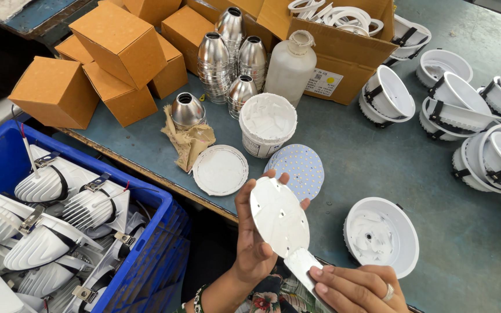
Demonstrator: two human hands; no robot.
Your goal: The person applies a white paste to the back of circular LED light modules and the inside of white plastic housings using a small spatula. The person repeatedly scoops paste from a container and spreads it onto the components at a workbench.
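Observation:
My left hand (pixel 250 243) holds a round white disc (pixel 279 215) upright by its edge, the paste-coated side facing me. My right hand (pixel 358 288) grips a flat metal spatula (pixel 301 265) smeared with white paste, its blade touching the disc's lower edge. A tub of white paste (pixel 267 123) stands on the table beyond, its lid (pixel 220 169) lying beside it. A round board with many small light dots (pixel 304 169) lies flat behind the disc. An open white lamp housing (pixel 381 235) sits right of my hands.
A blue crate (pixel 163 226) at left holds several finned white lamp bodies. Orange cartons (pixel 117 52), stacked metal reflectors (pixel 230 55), a plastic bottle (pixel 290 68) and a big cardboard box (pixel 343 52) stand at the back. More white housings (pixel 471 116) crowd the right.

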